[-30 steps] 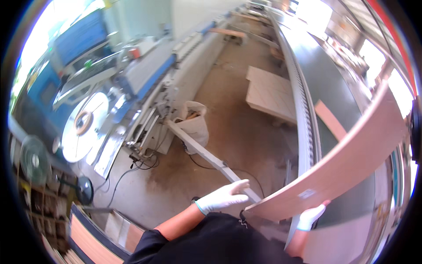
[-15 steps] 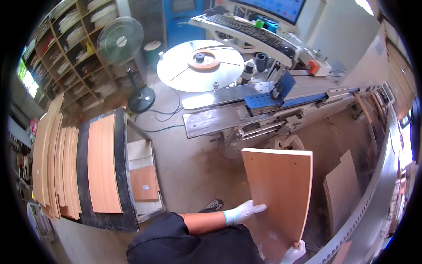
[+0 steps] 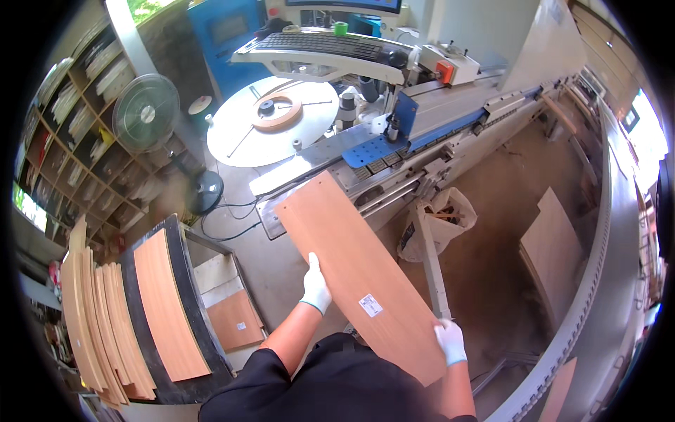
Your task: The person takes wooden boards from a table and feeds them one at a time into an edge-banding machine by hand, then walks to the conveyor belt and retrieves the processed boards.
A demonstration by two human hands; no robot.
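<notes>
A long wood-coloured board [image 3: 355, 260] slants in front of my body, its broad face up and a small white label [image 3: 370, 305] stuck on it. My left hand [image 3: 316, 287], in a white glove, grips its left edge with the thumb along the face. Lower down, my right hand [image 3: 451, 342], also gloved, is closed on the right edge. The fingers under the board are hidden. The board's far end lies over or close to the near end of a long metal machine [image 3: 281, 184]; I cannot tell whether they touch.
A blue perforated plate [image 3: 373, 152] sits on the machine, beside a round disc [image 3: 228, 141] bearing a coil of banding [image 3: 261, 123]. Boards [image 3: 169, 302] lie on a cart at the left. A white sack [image 3: 450, 235] of scraps stands beyond my right hand. A fan [image 3: 146, 112] stands far left.
The board has swung left and tipped from upright to flatter, its far end now near the machine. Both hands moved with it, the left one now on its left edge. The view has shifted too.
</notes>
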